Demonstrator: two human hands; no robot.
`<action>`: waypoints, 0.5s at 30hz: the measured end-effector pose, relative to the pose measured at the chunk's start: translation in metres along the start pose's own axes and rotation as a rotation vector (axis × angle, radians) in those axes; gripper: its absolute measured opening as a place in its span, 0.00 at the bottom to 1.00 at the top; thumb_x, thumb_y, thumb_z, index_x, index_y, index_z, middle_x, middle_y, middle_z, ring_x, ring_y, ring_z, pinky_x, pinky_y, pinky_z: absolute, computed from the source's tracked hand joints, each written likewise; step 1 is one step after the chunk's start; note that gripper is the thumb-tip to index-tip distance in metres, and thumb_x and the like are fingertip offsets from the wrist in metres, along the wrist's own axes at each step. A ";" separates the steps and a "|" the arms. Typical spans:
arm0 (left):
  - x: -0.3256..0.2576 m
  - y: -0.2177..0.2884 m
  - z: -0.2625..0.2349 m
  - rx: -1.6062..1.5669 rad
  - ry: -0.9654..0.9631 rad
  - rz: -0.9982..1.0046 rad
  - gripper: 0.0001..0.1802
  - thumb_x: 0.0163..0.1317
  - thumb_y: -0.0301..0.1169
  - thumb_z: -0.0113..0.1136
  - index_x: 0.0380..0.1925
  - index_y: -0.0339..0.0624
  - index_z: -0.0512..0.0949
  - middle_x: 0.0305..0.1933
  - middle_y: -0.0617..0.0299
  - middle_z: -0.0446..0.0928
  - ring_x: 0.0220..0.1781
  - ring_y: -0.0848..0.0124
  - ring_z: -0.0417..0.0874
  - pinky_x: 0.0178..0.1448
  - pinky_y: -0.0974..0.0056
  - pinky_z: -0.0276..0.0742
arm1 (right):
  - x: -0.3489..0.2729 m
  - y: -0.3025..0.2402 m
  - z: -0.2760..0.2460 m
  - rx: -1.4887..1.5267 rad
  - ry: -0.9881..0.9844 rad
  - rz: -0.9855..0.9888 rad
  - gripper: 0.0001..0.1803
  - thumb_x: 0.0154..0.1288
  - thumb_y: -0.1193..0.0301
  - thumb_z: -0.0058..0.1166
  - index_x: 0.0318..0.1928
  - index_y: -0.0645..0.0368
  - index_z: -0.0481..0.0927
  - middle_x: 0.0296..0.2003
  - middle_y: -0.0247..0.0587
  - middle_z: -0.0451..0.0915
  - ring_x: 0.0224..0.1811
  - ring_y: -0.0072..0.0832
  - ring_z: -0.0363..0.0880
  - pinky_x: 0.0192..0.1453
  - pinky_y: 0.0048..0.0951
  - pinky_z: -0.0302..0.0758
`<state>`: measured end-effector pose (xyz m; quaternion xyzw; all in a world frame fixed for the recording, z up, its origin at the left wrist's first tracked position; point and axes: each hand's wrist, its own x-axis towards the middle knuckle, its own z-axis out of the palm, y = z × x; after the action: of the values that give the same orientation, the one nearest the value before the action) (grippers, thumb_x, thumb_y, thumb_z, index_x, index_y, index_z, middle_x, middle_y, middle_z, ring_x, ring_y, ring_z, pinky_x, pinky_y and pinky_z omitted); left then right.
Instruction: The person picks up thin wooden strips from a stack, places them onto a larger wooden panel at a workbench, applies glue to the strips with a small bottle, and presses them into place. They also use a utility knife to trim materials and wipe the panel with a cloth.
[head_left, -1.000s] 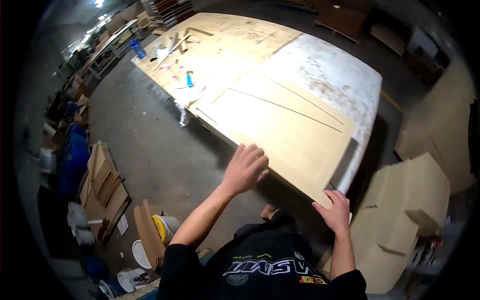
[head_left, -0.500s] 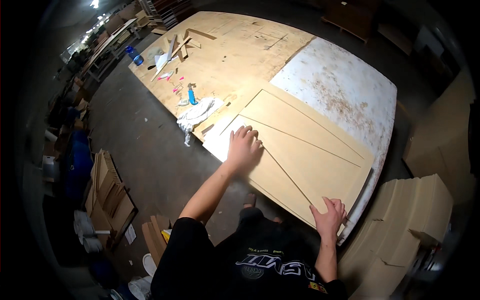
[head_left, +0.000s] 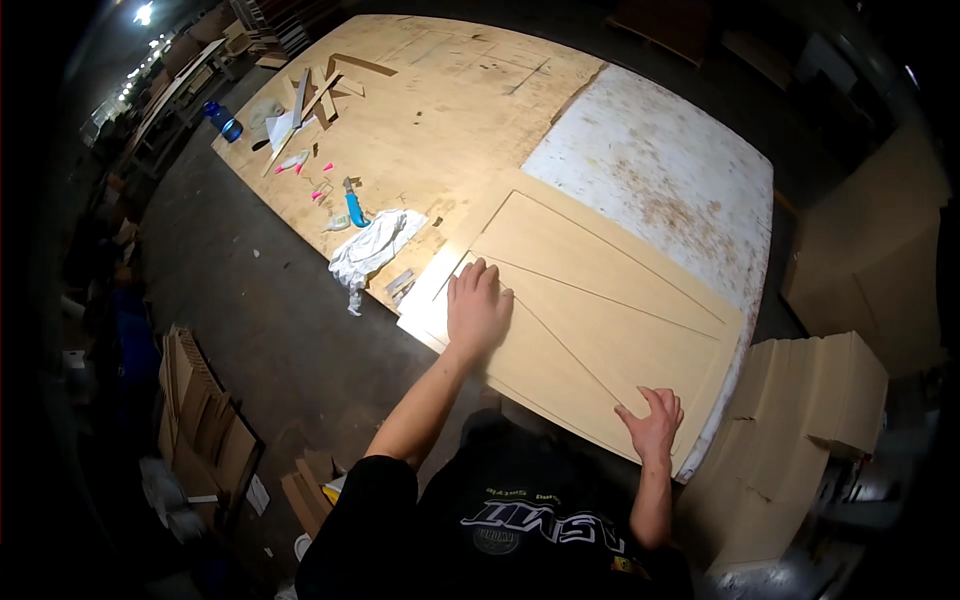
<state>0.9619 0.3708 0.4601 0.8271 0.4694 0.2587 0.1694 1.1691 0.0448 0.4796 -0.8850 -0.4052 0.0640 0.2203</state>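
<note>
Both hands lie flat and open on the pale wooden panel (head_left: 600,320) at frame centre: left hand (head_left: 477,308) near its left corner, right hand (head_left: 655,425) at its lower edge, gripping nothing.

tan cardboard boxes (head_left: 800,430) stacked right, flattened cartons (head_left: 200,420) on floor left

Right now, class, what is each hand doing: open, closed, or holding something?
Left hand: open, flat on the pale wooden panel, holding nothing.
Right hand: open, fingers spread on the panel's near edge.
</note>
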 end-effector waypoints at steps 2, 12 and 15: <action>0.001 0.001 0.000 0.038 0.005 -0.049 0.30 0.67 0.44 0.64 0.65 0.41 0.75 0.75 0.48 0.69 0.79 0.51 0.65 0.83 0.43 0.53 | 0.004 0.000 0.001 0.015 0.011 -0.015 0.29 0.47 0.57 0.81 0.51 0.50 0.88 0.46 0.37 0.77 0.56 0.40 0.73 0.66 0.44 0.65; -0.006 0.016 0.000 0.078 -0.069 -0.055 0.35 0.68 0.49 0.62 0.70 0.42 0.72 0.78 0.48 0.66 0.81 0.52 0.61 0.85 0.43 0.49 | -0.006 -0.005 -0.006 -0.006 0.051 -0.004 0.28 0.47 0.57 0.80 0.51 0.47 0.89 0.45 0.35 0.76 0.55 0.38 0.73 0.66 0.43 0.65; -0.001 0.017 0.010 0.076 -0.031 0.019 0.33 0.66 0.44 0.64 0.67 0.37 0.75 0.74 0.40 0.70 0.76 0.43 0.67 0.82 0.41 0.55 | -0.008 0.005 0.004 0.029 0.084 0.021 0.28 0.47 0.57 0.80 0.50 0.47 0.89 0.44 0.34 0.77 0.55 0.38 0.73 0.66 0.44 0.65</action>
<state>0.9791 0.3610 0.4609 0.8413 0.4683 0.2295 0.1426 1.1664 0.0372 0.4728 -0.8877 -0.3855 0.0351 0.2492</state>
